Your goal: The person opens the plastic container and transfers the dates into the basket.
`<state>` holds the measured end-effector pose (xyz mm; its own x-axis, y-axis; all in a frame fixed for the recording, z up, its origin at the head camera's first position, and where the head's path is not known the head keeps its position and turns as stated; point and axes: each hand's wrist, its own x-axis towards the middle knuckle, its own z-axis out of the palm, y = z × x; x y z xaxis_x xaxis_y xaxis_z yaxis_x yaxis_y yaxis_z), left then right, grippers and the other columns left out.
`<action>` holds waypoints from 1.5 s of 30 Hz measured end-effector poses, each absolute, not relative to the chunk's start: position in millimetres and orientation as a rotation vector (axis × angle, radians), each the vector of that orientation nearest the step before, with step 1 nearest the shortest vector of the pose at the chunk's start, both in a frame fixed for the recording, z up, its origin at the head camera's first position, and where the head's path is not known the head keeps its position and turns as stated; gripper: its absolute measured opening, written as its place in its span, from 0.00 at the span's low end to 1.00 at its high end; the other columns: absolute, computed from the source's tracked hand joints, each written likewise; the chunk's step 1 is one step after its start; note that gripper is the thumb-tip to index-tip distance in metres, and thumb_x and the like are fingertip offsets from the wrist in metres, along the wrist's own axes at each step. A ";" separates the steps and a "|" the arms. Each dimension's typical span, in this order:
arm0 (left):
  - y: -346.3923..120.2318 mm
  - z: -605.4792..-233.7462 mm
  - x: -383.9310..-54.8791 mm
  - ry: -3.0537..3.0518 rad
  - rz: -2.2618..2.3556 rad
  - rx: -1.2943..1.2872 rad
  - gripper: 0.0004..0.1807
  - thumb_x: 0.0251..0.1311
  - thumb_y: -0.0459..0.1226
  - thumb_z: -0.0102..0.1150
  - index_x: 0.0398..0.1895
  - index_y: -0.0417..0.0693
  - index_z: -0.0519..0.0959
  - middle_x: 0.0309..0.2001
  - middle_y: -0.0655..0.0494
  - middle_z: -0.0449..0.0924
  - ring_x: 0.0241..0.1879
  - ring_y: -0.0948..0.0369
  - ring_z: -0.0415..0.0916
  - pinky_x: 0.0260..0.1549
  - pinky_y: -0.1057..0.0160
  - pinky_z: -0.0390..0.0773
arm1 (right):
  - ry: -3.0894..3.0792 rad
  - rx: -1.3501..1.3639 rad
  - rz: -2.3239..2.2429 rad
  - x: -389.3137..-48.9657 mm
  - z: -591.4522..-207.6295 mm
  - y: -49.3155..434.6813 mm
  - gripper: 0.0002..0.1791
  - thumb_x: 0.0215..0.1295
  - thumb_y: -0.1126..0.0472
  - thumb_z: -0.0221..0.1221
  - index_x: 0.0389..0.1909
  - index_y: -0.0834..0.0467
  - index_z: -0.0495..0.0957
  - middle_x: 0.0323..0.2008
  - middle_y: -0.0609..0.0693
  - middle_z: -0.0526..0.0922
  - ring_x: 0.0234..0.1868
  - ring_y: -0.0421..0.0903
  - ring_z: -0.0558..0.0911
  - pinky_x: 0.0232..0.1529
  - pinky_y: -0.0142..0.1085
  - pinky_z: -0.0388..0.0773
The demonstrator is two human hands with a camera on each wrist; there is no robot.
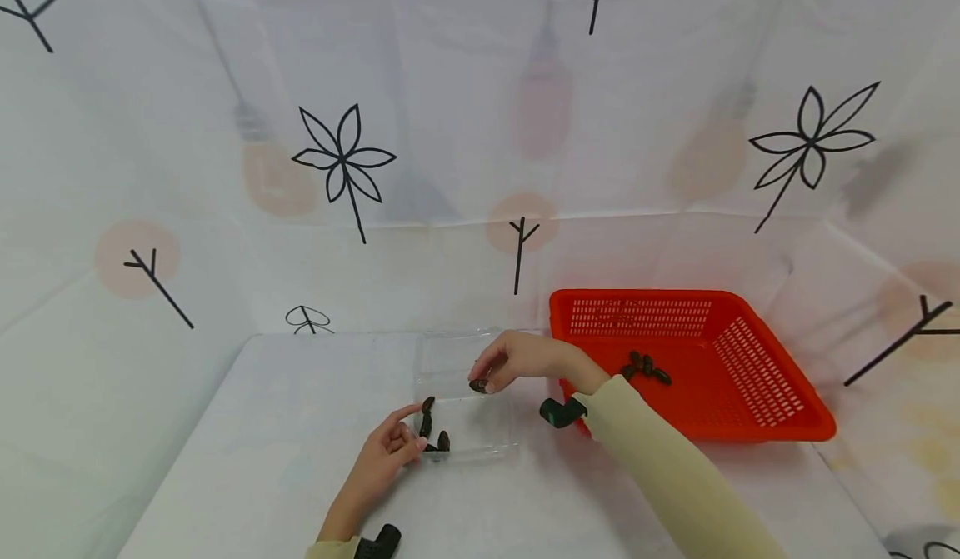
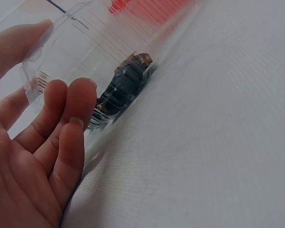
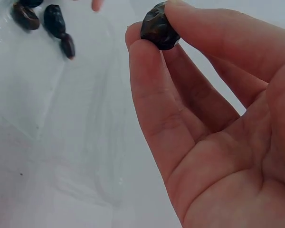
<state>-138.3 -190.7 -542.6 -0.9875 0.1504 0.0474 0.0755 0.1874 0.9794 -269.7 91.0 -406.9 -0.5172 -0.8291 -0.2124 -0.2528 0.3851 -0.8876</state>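
Red basket (image 1: 720, 388) — dark brown date (image 3: 160, 29) — white backdrop (image 1: 465, 84), black outlined flowers (image 1: 342, 159).

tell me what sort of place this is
Probably a staged tabletop work spot: patterned white cloth hangs behind and beside a white-covered table, which bears a red basket and a clear plastic container.

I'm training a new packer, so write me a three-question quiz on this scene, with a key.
1. Multiple choice: what does the right hand pinch?
A) a spoon
B) a dark date
C) a pen

2. True or false: the red plastic basket has nothing in it.

3. Fill the gap: seen from the head camera, the left hand holds the ____ side of the clear plastic container.

Key:
1. B
2. False; several dates lie inside.
3. left
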 end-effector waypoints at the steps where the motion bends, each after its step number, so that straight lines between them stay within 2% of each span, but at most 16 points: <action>1: -190.8 -542.8 -138.5 2.369 1.956 0.223 0.31 0.64 0.35 0.65 0.70 0.43 0.68 0.29 0.52 0.75 0.27 0.57 0.78 0.30 0.63 0.78 | 1.989 -0.925 -1.115 -271.2 -405.9 94.1 0.14 0.64 0.66 0.64 0.50 0.58 0.85 0.43 0.49 0.86 0.44 0.48 0.83 0.49 0.41 0.79; 7: -191.8 -544.9 -139.3 2.371 1.948 0.241 0.31 0.64 0.35 0.65 0.70 0.43 0.68 0.29 0.52 0.75 0.28 0.58 0.78 0.30 0.63 0.78 | 2.011 -0.861 -1.200 -278.6 -403.8 115.6 0.15 0.64 0.65 0.64 0.52 0.59 0.84 0.45 0.50 0.86 0.46 0.49 0.83 0.50 0.42 0.78; 12: -192.7 -546.0 -139.6 2.395 1.944 0.277 0.31 0.64 0.34 0.65 0.70 0.40 0.67 0.29 0.52 0.75 0.27 0.58 0.78 0.30 0.63 0.78 | 2.052 -0.810 -1.243 -280.8 -402.0 131.9 0.15 0.64 0.64 0.65 0.51 0.57 0.85 0.45 0.51 0.86 0.47 0.51 0.83 0.51 0.43 0.78; 28: -192.6 -540.2 -136.7 2.370 1.948 0.229 0.31 0.63 0.34 0.65 0.70 0.41 0.68 0.30 0.50 0.75 0.28 0.58 0.78 0.31 0.64 0.78 | 2.228 -0.617 -1.283 -290.7 -412.9 193.1 0.16 0.64 0.58 0.66 0.53 0.53 0.84 0.48 0.51 0.85 0.49 0.50 0.82 0.53 0.45 0.76; 34: -192.2 -541.4 -137.5 2.362 1.946 0.229 0.32 0.64 0.34 0.64 0.71 0.41 0.66 0.30 0.51 0.74 0.28 0.57 0.78 0.31 0.63 0.78 | 2.282 -0.495 -1.302 -296.1 -418.1 219.0 0.18 0.64 0.57 0.67 0.56 0.50 0.83 0.51 0.49 0.83 0.53 0.51 0.79 0.57 0.51 0.74; 38: -191.3 -541.2 -137.8 2.351 1.956 0.238 0.33 0.65 0.33 0.64 0.71 0.39 0.65 0.30 0.51 0.74 0.29 0.57 0.79 0.31 0.63 0.78 | 2.289 -0.423 -1.334 -299.3 -425.1 235.9 0.18 0.64 0.57 0.67 0.55 0.51 0.83 0.52 0.51 0.83 0.53 0.53 0.79 0.58 0.56 0.72; 45: -191.3 -540.9 -138.3 2.365 1.939 0.233 0.32 0.64 0.31 0.64 0.70 0.38 0.66 0.29 0.52 0.74 0.28 0.57 0.78 0.31 0.63 0.78 | 2.304 -0.400 -1.303 -301.6 -434.8 258.9 0.20 0.67 0.58 0.64 0.59 0.58 0.81 0.54 0.53 0.82 0.55 0.58 0.79 0.58 0.56 0.72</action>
